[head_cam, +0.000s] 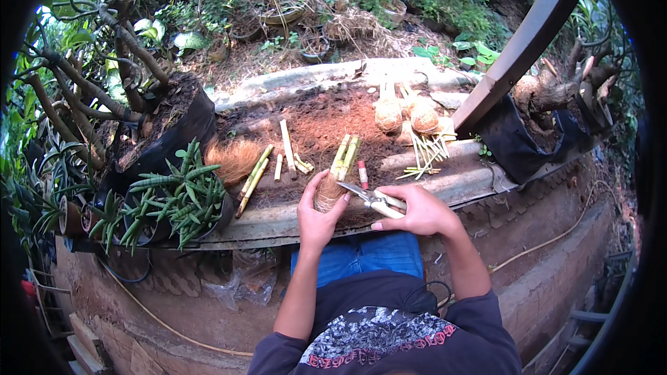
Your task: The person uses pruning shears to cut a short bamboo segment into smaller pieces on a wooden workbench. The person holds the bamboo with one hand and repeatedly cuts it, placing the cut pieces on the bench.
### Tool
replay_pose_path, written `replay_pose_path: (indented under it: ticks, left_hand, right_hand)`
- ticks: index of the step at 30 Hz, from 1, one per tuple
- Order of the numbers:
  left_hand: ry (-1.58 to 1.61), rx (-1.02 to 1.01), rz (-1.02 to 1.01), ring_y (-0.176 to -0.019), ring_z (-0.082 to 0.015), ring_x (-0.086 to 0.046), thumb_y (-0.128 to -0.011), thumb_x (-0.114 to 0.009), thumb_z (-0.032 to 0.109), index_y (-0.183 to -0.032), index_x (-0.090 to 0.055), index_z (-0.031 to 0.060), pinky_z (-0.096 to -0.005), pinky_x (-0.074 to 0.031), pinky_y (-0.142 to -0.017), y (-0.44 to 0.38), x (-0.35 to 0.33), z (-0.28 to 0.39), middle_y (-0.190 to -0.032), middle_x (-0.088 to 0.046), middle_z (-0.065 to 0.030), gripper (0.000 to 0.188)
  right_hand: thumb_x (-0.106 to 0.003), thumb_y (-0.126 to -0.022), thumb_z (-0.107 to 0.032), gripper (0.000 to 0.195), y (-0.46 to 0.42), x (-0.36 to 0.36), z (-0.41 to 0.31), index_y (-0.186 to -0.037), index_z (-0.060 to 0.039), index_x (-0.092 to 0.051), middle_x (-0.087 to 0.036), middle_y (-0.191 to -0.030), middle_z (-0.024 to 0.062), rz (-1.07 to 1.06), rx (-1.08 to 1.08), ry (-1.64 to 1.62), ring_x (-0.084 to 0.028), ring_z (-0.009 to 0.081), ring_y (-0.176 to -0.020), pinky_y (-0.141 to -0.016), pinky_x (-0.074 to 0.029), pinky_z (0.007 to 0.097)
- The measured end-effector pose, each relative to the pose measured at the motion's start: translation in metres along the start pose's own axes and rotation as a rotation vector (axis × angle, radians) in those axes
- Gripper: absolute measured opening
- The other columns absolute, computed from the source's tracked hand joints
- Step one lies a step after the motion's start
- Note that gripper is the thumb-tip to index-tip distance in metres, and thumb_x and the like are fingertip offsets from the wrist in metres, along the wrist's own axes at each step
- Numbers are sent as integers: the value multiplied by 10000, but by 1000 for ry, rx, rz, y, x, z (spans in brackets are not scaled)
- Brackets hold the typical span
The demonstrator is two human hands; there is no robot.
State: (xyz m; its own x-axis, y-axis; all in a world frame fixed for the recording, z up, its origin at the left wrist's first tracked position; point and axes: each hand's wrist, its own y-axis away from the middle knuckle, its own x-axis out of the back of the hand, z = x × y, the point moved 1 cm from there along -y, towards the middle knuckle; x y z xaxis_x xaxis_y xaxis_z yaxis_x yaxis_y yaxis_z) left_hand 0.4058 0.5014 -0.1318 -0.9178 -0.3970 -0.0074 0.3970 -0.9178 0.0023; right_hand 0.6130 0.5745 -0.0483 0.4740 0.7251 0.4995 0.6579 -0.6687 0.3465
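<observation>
My left hand (pixel 320 213) grips a ball of brown coir fibre (pixel 327 191), from which short green stem cuttings (pixel 346 156) stick up. Pruning shears (pixel 379 202) with pale handles are held in my right hand (pixel 419 211), their blades pointing left against the fibre ball near my left thumb. Just beyond the blades lies a small red and white spool (pixel 362 173), perhaps of thread. Loose coir (pixel 234 160) is heaped to the left, beside two longer green stems (pixel 254 182). A pale stick (pixel 287 145) and short stem pieces (pixel 302 164) lie near them.
Two finished-looking fibre balls with stems (pixel 388 114) sit at the back right, near a pile of thin green stalks (pixel 428 152). A dark slanted post (pixel 521 47) rises at right. Potted succulents (pixel 180 198) and black-bagged plants (pixel 536 140) flank the soil-strewn corrugated sheet (pixel 448 187).
</observation>
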Motion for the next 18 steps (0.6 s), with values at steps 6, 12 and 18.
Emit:
replay_pose_path:
  ticks: [6, 12, 18]
  left_hand:
    - [-330, -262, 102, -1101, -286, -645, -726, -843, 73, -1289, -625, 26, -389, -499, -973, 1, -2, 7, -1189, -644, -154, 605]
    - [-395, -256, 142, -1144, -218, -626, -760, -838, 79, -1331, -569, -27, -353, -492, -995, 3, -3, -1, -1223, -639, -138, 640]
    - [302, 229, -63, -1044, -157, -651, -847, -786, 57, -1334, -530, -30, -304, -531, -911, 1, -6, -13, -1160, -666, -85, 557]
  right_hand:
    - [-868, -730, -425, 681, -2, -4, -5, -1223, -5, -656, -713, -937, 149, -2, -18, 14, -664, 218, -852, -810, -513, 348]
    - [-872, -741, -413, 661, -6, -6, -2, -1225, -15, -662, -714, -909, 131, 10, -37, -10, -653, 192, -821, -793, -513, 345]
    - [-878, -750, -395, 685, -6, -7, -2, -1239, 23, -640, -704, -949, 141, 59, -5, -76, -630, 172, -858, -812, -507, 342]
